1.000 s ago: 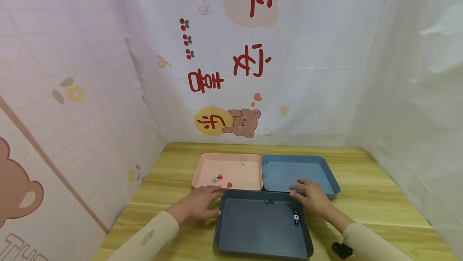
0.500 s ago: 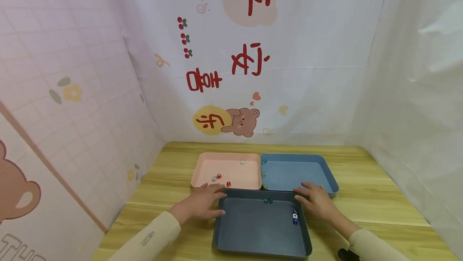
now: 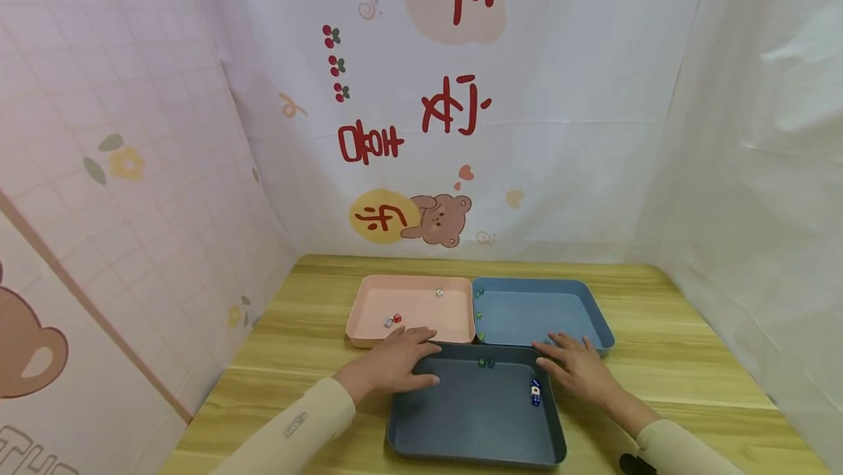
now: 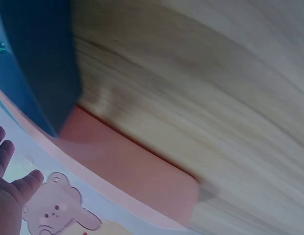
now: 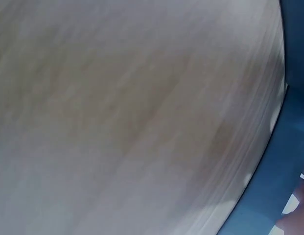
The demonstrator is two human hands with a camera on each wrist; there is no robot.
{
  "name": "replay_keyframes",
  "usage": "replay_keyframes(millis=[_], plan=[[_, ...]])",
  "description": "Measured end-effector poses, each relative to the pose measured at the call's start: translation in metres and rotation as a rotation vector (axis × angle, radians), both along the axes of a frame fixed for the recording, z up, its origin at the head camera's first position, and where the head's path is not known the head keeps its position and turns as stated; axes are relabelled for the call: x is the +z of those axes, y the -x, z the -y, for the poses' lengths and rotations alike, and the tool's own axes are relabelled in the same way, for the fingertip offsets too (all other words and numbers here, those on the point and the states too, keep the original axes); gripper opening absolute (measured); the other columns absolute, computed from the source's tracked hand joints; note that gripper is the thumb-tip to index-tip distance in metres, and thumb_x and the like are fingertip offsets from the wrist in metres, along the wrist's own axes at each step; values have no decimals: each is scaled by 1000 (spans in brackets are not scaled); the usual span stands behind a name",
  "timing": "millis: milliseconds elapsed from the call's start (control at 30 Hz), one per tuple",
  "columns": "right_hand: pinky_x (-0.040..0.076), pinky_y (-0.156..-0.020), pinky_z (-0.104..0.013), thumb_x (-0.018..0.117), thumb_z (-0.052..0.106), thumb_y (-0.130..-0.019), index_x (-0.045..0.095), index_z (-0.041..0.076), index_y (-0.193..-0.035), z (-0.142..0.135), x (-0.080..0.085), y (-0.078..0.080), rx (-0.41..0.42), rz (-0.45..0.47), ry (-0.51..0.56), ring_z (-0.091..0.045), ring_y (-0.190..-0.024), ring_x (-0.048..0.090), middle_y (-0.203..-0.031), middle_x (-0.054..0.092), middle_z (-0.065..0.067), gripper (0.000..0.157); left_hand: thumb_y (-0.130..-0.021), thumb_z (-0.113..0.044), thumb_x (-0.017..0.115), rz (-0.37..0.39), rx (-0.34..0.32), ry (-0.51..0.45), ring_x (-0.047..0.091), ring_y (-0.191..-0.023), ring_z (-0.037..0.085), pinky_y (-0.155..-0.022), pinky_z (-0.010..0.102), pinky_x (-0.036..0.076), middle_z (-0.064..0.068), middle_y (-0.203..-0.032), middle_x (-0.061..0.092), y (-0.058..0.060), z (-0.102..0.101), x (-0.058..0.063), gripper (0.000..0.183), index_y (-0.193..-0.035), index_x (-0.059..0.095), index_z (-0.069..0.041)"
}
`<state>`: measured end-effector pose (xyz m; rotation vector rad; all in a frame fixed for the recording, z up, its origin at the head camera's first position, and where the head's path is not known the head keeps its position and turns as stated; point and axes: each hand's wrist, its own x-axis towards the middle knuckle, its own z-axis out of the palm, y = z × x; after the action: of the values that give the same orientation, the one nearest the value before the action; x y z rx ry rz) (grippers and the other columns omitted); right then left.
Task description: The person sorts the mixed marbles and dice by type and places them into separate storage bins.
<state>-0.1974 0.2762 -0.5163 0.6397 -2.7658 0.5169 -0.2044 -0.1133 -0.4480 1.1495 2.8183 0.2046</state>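
The dark slate rectangular tray point(image 3: 474, 416) sits nearest on the wood-grain worktop point(image 3: 685, 372), its blue-and-white dice point(image 3: 536, 392) unmoved along the right wall. The left hand point(image 3: 398, 363), fingers outspread, has shifted inward over the far-left corner; the right hand point(image 3: 579, 369), loosely extended, stays beside the far-right corner. Neither grips anything, so no die is being carried.

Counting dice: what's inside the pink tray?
The pink tray holds a red die beside at least one white die, plus another white die farther back. The left hand partly hides the near side and anything there.
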Motion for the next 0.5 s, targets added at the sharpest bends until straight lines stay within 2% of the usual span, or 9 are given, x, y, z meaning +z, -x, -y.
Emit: replay_keyframes(millis=[233, 500], plan=[[22, -101, -78, 59, 37, -99, 68, 18, -130, 0, 5, -1, -18, -42, -112, -47, -130, 47, -137, 56, -22, 37, -94, -60, 55, -10, -12, -3, 31, -144, 18, -117, 49, 23, 0, -155, 39, 0, -32, 8, 62, -144, 54, -24], [26, -98, -79, 57, 37, -101, 66, 16, -133, 3, 5, -3, -35, 6, -117, -48, -129, 47, -137, 56, -22, 40, -93, -54, 62, -24, -42, -54, 33, -144, 19, -116, 49, 27, 2, -154, 41, 3, -68, 10, 59, -142, 56, -22]])
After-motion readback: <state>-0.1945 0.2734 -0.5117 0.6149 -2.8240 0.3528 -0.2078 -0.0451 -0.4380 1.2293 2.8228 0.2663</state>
